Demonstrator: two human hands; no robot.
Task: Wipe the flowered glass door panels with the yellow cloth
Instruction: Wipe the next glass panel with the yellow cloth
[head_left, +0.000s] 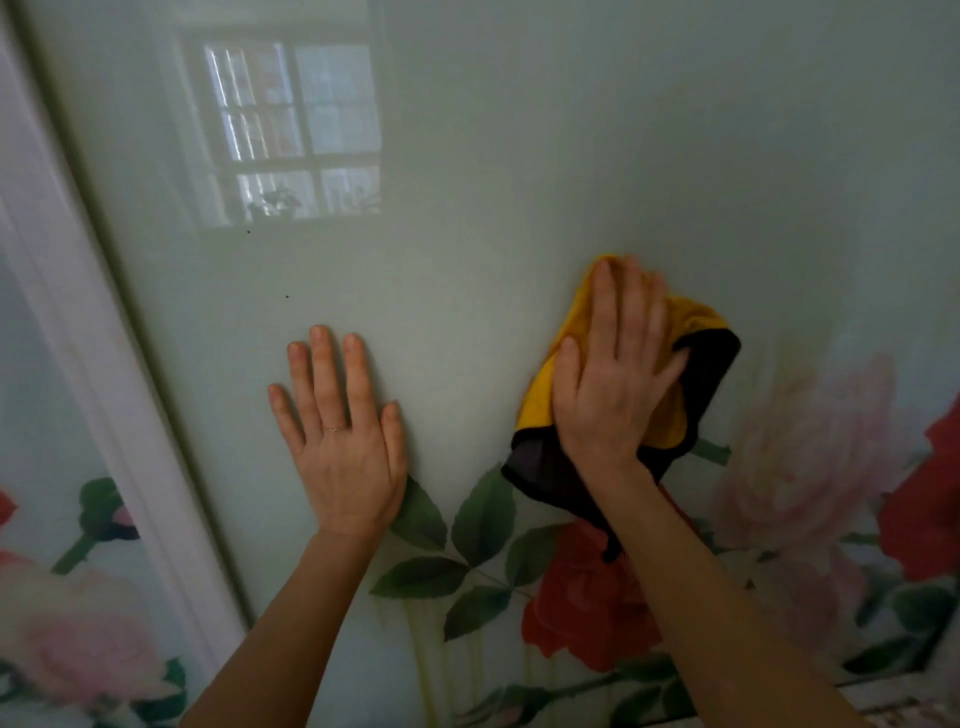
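Note:
A pale green glass door panel (519, 182) fills the view, printed with red and pink roses and green leaves along its lower part. My right hand (613, 374) presses the yellow cloth (540, 400) flat against the glass with straight fingers; the cloth has a dark grey underside and black edging showing below and right of the hand. My left hand (337, 436) lies flat on the bare glass to the left, fingers spread, a thin ring on one finger.
A white door frame strip (93, 374) runs diagonally down the left side, with another flowered panel (47, 571) beyond it. A window reflection (296, 135) shows in the upper left of the glass. Two tiny dark specks sit on the glass above my left hand.

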